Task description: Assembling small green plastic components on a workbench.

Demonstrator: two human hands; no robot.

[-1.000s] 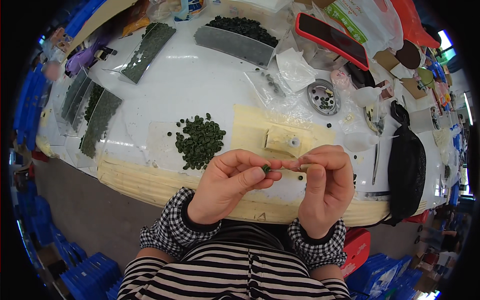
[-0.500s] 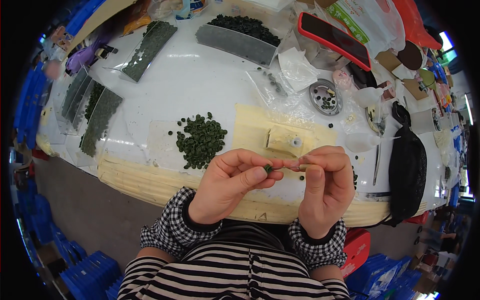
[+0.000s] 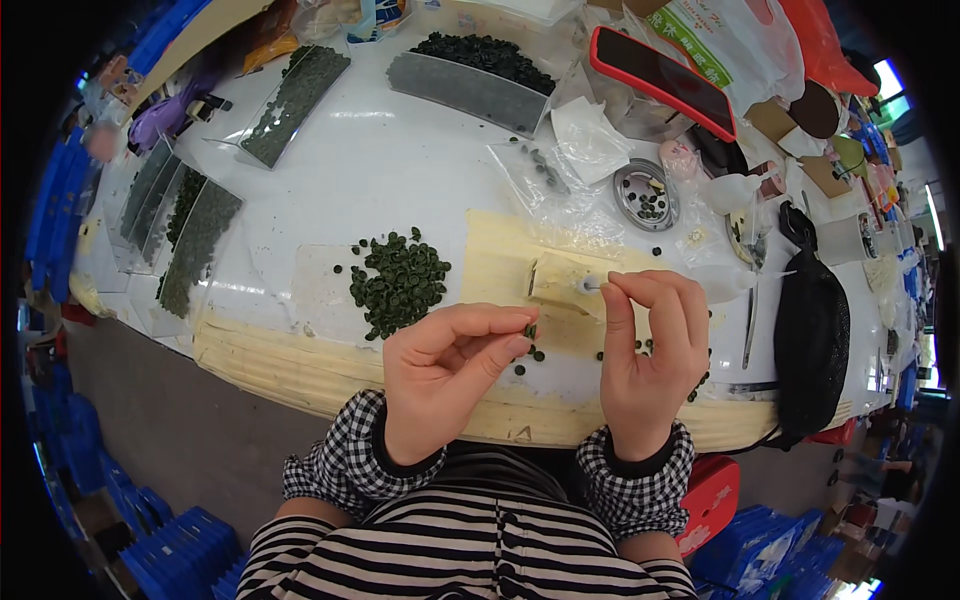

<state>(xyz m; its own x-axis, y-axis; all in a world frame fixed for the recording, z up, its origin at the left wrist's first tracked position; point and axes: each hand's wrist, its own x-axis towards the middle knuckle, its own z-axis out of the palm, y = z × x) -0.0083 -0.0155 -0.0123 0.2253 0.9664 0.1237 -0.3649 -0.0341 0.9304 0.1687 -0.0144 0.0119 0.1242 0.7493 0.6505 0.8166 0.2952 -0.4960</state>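
Note:
My left hand point(image 3: 448, 372) is closed in a pinch on a small dark green round piece point(image 3: 531, 331). To its right, my right hand point(image 3: 655, 355) pinches a thin stick-like tool point(image 3: 601, 287), mostly hidden by the fingers. The tool's tip is at the white round fitting on a cream block point(image 3: 560, 282), which sits on a yellowish sheet point(image 3: 490, 240). Beyond my left hand lies a pile of dark green round pieces point(image 3: 398, 280). A few loose pieces point(image 3: 520, 370) are scattered between and beside my hands.
Clear-walled trays point(image 3: 470, 88) of green pieces stand at the back and left. A red-edged phone point(image 3: 665, 85) leans at the back right. Nearby are a round metal dish point(image 3: 622, 205), a white tissue point(image 3: 590, 140), metal tweezers point(image 3: 752, 322) and a black mesh bag point(image 3: 812, 340).
My hands have moved apart. The right hand has gone up to the block's white fitting, while the left has dropped back slightly with the green piece. More loose pieces show between them.

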